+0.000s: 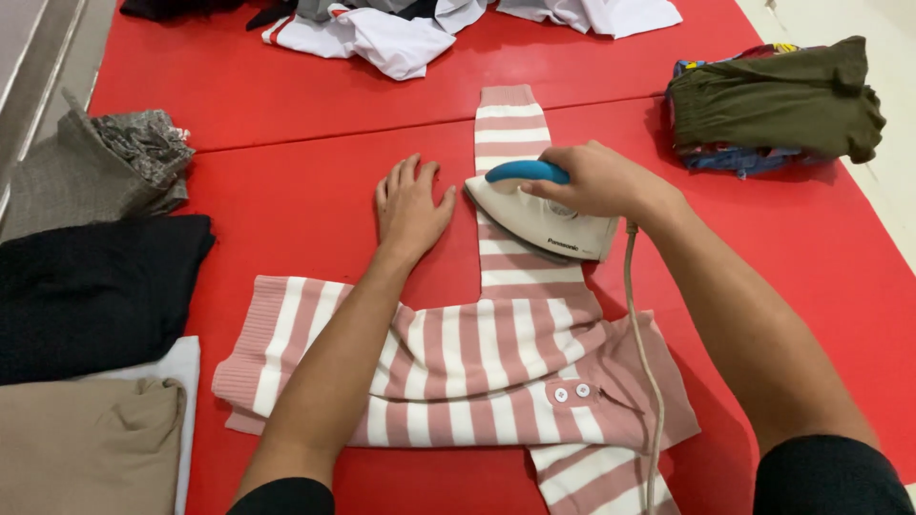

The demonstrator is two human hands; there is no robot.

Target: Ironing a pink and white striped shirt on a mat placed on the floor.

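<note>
Nearest, pink-white striped sweater (458, 367) lies flat on red table (286, 191), sleeve's long axis running toward 12 o'clock; right hand (596, 181) grips iron (539, 221) on sleeve, left hand (410, 205) flat, fingers spread, just beside at 9 o'clock.

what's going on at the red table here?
A person is ironing a pink and white striped sweater laid flat on the red table. The right hand grips the blue handle of the iron, which sits on one sleeve stretched away from the person. The left hand lies flat on the table beside that sleeve. Folded clothes are stacked at the left, another folded pile at the right, loose white garments at the far edge.
</note>
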